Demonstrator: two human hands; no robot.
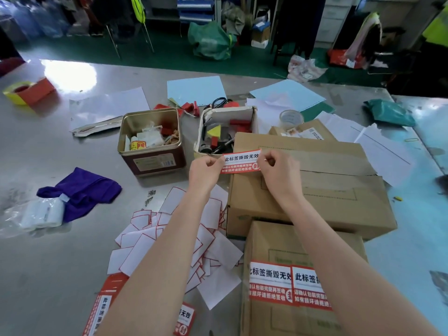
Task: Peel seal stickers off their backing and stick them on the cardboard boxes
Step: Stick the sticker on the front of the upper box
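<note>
Cardboard rear box (315, 190) is bare; near box (278, 299) already wears two seals. Spent backings (174, 238) litter the table. Left hand (206, 170) and right hand (276, 170) pinch a sticker's (240, 161) ends above the rear box's corner, not yet down.

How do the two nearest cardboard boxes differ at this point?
The near box already carries two red-and-white seal stickers on top; the larger box behind it shows none stuck on yet. Left hand and right hand pinch a sticker over the larger box's far-left corner. Both are plain brown, flaps closed.
</note>
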